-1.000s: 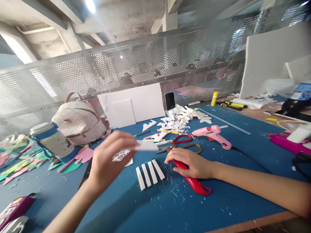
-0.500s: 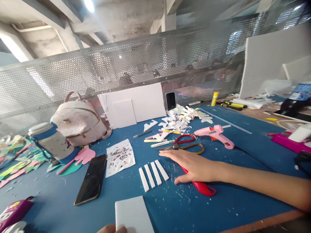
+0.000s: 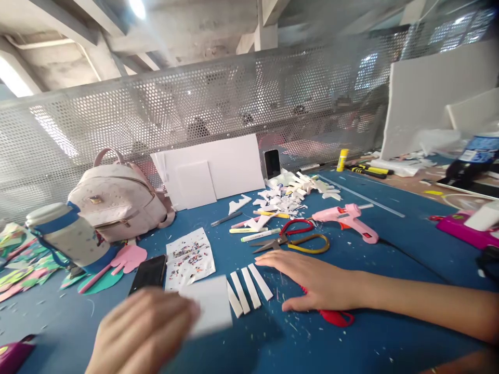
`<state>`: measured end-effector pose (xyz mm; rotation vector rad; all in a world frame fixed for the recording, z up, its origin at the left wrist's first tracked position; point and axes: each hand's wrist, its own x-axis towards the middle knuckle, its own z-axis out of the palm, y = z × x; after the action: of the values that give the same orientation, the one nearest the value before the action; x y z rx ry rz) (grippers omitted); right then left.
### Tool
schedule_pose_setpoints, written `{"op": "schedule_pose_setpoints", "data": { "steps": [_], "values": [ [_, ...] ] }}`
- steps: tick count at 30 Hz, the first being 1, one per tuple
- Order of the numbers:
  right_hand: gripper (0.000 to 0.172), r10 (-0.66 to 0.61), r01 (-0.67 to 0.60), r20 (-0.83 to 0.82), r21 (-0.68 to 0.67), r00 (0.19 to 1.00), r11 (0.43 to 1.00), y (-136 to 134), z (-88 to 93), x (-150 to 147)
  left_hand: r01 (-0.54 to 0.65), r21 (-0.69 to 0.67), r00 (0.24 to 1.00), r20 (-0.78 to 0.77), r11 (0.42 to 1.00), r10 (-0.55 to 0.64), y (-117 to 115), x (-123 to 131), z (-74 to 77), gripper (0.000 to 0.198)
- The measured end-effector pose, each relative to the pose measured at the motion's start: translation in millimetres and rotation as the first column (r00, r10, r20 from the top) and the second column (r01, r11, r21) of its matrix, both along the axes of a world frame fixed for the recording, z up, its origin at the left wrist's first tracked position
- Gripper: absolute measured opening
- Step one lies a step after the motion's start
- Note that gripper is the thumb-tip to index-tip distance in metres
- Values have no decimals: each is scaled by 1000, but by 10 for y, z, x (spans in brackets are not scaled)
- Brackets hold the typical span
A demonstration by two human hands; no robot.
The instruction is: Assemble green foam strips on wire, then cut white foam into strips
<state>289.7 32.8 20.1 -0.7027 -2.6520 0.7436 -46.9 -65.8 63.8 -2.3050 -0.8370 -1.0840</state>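
Observation:
My left hand [image 3: 146,327], blurred by motion, pinches a white rectangular piece of foam board [image 3: 212,306] at its left edge, above the blue table. The board's far right corner overlaps the near end of several narrow white foam strips [image 3: 245,291] lying side by side. To the right of the strips is my right hand [image 3: 307,280], palm down, fingers stretched forward and thumb apart. Under its palm lies a red utility knife [image 3: 337,318], mostly hidden. Just beyond the fingertips are scissors [image 3: 290,239] with one red and one yellow handle loop.
A pink glue gun [image 3: 346,221], markers [image 3: 260,235] and a heap of white scraps [image 3: 286,195] lie farther back. On the left are a phone [image 3: 150,272], a paper with coloured bits [image 3: 191,254], a bottle [image 3: 74,239] and a backpack [image 3: 120,200].
My left hand has come up into view, carrying the foam board piece forward to the strips. My right hand stays over the knife; the view has shifted slightly.

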Motion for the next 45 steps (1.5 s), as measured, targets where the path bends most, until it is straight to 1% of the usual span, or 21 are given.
{"op": "schedule_pose_setpoints", "data": {
  "steps": [2, 3, 5, 7, 10, 12, 14, 17, 20, 22, 25, 28, 31, 34, 35, 37, 38, 41, 43, 44, 45],
  "values": [
    [67, -13, 12, -55, -13, 998, 1000, -11, -23, -24, -68, -24, 996, 57, 997, 69, 360, 26, 175, 61],
    [63, -21, 20, -78, -16, 997, 1000, -15, -36, -33, -151, -13, 982, 116, 989, 151, 577, 56, 242, 54],
    [57, -33, 32, -116, -10, 993, 999, -21, -65, -32, -278, -131, 938, 176, 952, 298, 1065, 133, 316, 36],
    [53, -41, 41, -154, -6, 987, 999, -26, -89, -5, -352, -326, 894, 161, 878, 418, 1587, 207, 324, 29],
    [47, -70, 63, -185, -42, 980, 997, -28, -107, 48, -369, -415, 885, 116, 832, 451, 2308, 270, 269, 24],
    [45, -80, 69, -183, -66, 980, 995, -27, -106, 68, -384, -453, 875, 101, 805, 474, 2670, 283, 217, 22],
    [44, -77, 65, -188, -71, 979, 995, -25, -102, 74, -395, -473, 865, 97, 787, 493, 2916, 300, 155, 28],
    [43, -71, 59, -204, -66, 976, 996, -25, -100, 74, -398, -496, 868, 69, 772, 492, 3123, 407, 32, 33],
    [42, -58, 47, -211, -60, 976, 997, -30, -107, 78, -364, -563, 914, -64, 742, 400, 3259, 642, -130, 31],
    [42, -54, 42, -214, -61, 975, 997, -31, -114, 82, -352, -625, 933, -178, 697, 311, 3340, 820, -245, 31],
    [41, -57, 45, -217, -58, 974, 997, -28, -122, 82, -360, -667, 933, -269, 652, 240, 3429, 1009, -391, 32],
    [41, -47, 37, -231, -47, 972, 998, -25, -123, 79, -367, -677, 930, -287, 638, 230, 3450, 1052, -469, 33],
    [40, -38, 29, -241, -39, 970, 999, -29, -121, 81, -336, -655, 942, -253, 677, 223, 3389, 1017, -460, 33],
    [39, -34, 27, -249, -29, 968, 999, -37, -125, 87, -263, -590, 964, -194, 763, 183, 3229, 991, -358, 37],
    [39, -34, 30, -254, -19, 967, 999, -38, -127, 88, -234, -560, 971, -174, 795, 164, 3151, 989, -307, 42],
    [35, -47, 52, -266, 13, 963, 999, -38, -129, 88, -174, -501, 983, -143, 848, 117, 2952, 984, -196, 66],
    [32, -63, 75, -268, 33, 961, 997, -36, -128, 87, -143, -475, 987, -130, 868, 91, 2831, 979, -144, 73],
    [20, -121, 149, -264, 86, 957, 985, -28, -114, 79, -56, -420, 995, -99, 906, 15, 2388, 943, -31, 80],
    [14, -138, 169, -255, 103, 957, 980, -23, -100, 72, 12, -402, 998, -57, 915, -38, 2038, 915, 8, 82],
    [13, -140, 171, -255, 107, 957, 979, -21, -94, 68, 132, -422, 991, 64, 897, -116, 1855, 903, 24, 83],
    [12, -138, 170, -257, 106, 957, 980, -20, -90, 63, 258, -464, 959, 228, 847, -167, 1670, 894, 44, 83]
  ]
}}
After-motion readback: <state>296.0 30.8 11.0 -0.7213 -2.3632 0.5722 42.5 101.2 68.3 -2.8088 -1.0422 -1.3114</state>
